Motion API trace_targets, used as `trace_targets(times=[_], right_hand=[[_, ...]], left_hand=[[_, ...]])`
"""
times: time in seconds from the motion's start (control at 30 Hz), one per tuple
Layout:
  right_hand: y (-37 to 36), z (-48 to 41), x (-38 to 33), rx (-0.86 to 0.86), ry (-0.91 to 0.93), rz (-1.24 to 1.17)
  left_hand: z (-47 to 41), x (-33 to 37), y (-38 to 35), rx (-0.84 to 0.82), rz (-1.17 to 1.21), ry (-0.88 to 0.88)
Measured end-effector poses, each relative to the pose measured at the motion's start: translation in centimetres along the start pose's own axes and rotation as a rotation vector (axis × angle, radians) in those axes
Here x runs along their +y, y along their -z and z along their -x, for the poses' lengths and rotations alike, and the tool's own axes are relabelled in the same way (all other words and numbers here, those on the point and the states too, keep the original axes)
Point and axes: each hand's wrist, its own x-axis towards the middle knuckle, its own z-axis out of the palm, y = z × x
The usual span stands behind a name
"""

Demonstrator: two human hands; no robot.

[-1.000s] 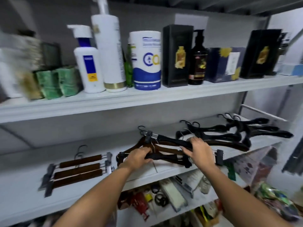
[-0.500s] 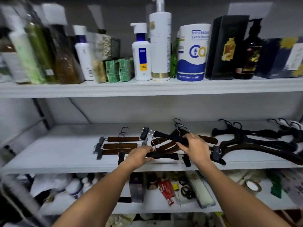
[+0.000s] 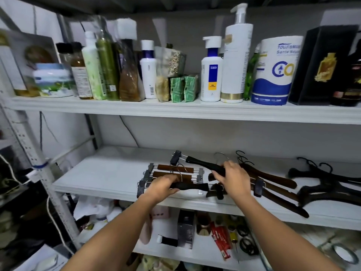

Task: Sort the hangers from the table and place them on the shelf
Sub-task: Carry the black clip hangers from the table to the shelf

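Observation:
Over the white middle shelf (image 3: pixel 101 173), my left hand (image 3: pixel 163 185) grips a black clip hanger (image 3: pixel 192 186) by its bar. My right hand (image 3: pixel 234 178) grips a second black clip hanger (image 3: pixel 203 163), tilted up to the left with its clip raised. Both are held just above a small stack of brown wooden clip hangers (image 3: pixel 172 169) lying flat on the shelf. Right of my hands lie brown curved wooden hangers (image 3: pixel 273 179), and further right black velvet hangers (image 3: pixel 328 184).
The shelf above (image 3: pixel 175 110) carries bottles, soap bars, a paper roll and black boxes. The shelf below (image 3: pixel 195 249) holds small boxes, tubes and tape rolls. A perforated metal upright (image 3: pixel 39 169) with cables stands at the left.
The view has swung left, so the hangers sit more to the right. Both hands have carried the black clip hangers left, over the brown clip hanger stack.

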Motion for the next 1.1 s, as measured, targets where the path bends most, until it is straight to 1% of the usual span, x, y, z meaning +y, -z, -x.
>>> trace_targets(times=[0.07, 0.17, 0.33, 0.47, 0.57, 0.73, 0.87, 1.1], right_hand=[[-0.6, -1.0, -1.4, 0.001, 0.012, -0.026], [-1.3, -2.5, -3.7, -0.065, -0.003, -0.018], [-3.3, -5.1, -7.9, 0.009, 0.019, -0.055], [-6.2, -7.4, -12.7, 0.001, 0.015, -0.052], [-8.2, -8.5, -16.8, -0.010, 0.001, -0.056], [-11.0, -10.1, -22.5, -0.082, -0.067, -0.062], [-13.2, -10.9, -25.9, -0.130, -0.085, -0.064], [-16.3, -11.8, -28.1, -0.108, -0.102, -0.023]], left_hand=[[-0.4, -1.7, 0.6, 0.010, 0.002, 0.015], [-0.9, -4.4, 1.5, 0.011, -0.009, 0.034], [-1.6, -10.1, 2.7, 0.039, 0.025, 0.034], [-1.9, -16.4, 3.6, 0.051, 0.074, -0.001], [-2.1, -21.9, 4.2, 0.020, 0.107, -0.012], [-3.1, -29.3, 5.2, -0.022, 0.114, -0.018], [-4.4, -33.3, 4.9, -0.059, 0.096, -0.018], [-6.7, -37.9, 2.6, -0.110, 0.088, -0.015]])
